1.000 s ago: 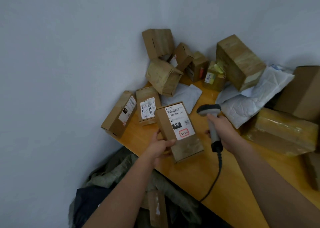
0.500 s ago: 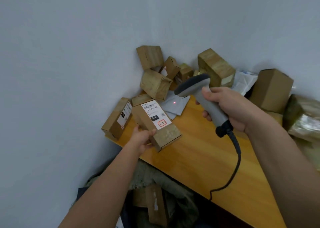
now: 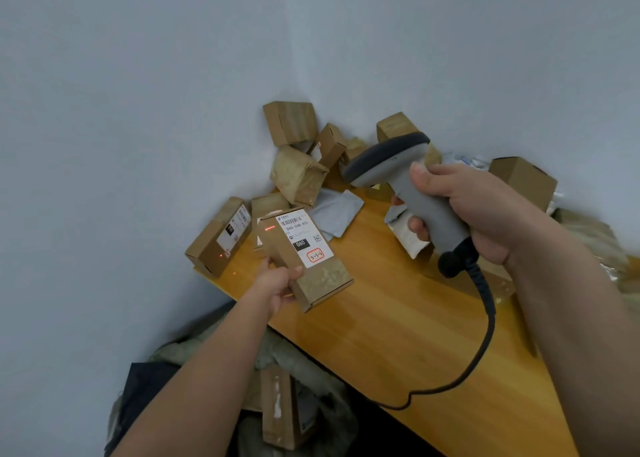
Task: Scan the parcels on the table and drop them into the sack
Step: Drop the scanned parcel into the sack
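Left fingers: the left hand [image 3: 277, 285] curls round the near end of a small cardboard parcel [image 3: 304, 259], thumb on its top face, holding it tilted above the table's [image 3: 398, 335] corner.
Right fingers: the right hand [image 3: 474, 210] wraps the grey scanner's [image 3: 405, 179] handle, forefinger underneath by the trigger.
Scanner: head aimed down-left at the parcel; its black cable [image 3: 481, 335] loops off the table edge.
Just changed: a red beam line now lies beside the white label's [image 3: 303, 240] barcode; half a second ago the red dot fell on a grey mailer [image 3: 336, 214] behind.
Meaning: the scan looks nearly lined up, not clearly read.
Since earlier: the scanner has risen closer to the camera.
Sack: open sack [image 3: 294, 397] directly below, one box inside.
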A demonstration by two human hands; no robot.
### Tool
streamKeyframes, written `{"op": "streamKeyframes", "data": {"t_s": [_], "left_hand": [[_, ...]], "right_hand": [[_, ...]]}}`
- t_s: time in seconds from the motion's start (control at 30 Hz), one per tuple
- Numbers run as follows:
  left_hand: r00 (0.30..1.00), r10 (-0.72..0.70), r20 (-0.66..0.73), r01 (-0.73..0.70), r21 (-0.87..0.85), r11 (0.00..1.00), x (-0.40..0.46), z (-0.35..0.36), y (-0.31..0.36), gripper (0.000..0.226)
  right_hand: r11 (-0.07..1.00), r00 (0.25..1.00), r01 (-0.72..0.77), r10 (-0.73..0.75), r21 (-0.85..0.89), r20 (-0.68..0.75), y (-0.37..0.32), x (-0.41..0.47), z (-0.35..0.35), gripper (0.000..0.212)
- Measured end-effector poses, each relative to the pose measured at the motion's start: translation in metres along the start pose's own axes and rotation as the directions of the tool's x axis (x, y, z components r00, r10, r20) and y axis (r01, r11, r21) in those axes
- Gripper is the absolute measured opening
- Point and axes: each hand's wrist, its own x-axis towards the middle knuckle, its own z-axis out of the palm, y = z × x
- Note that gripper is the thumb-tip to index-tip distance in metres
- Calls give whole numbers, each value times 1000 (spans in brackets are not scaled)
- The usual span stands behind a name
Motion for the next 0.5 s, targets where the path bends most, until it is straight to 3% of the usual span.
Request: {"op": "streamKeyframes", "data": {"t_s": [0.37, 0.5], "left_hand": [[999, 28, -33, -29, -34, 999, -17, 17, -16, 81], [990, 3, -142, -12, -62, 998, -22, 1, -20, 60]], "right_hand": [[1000, 999, 6, -7, 26, 39, -2, -12, -26, 31], [999, 996, -39, 38, 15, 78, 4, -4, -23, 35]]}}
